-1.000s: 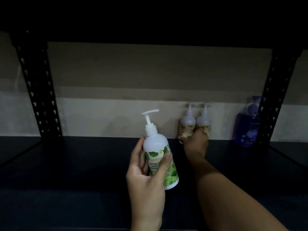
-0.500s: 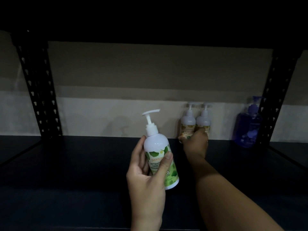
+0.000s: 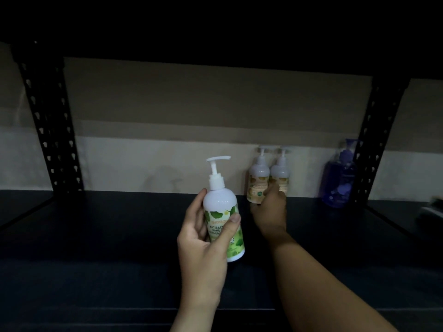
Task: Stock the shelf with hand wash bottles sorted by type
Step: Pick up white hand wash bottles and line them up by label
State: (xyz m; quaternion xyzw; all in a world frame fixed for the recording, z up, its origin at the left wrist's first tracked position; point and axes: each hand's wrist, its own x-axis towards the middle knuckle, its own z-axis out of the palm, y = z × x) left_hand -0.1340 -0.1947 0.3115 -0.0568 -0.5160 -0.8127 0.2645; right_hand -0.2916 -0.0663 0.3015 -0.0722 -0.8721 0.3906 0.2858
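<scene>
Barely anything has shifted since a second ago: our left hand grips the upright green-label bottle just front-left of the yellow-label pair, where our right hand rests (grip unclear, purple bottle farther right).

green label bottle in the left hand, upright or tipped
Tipped slightly. The green label bottle leans in the left hand, pump up and left, base lower right, off the shelf.

blurred object at right edge, unidentifiable
</scene>
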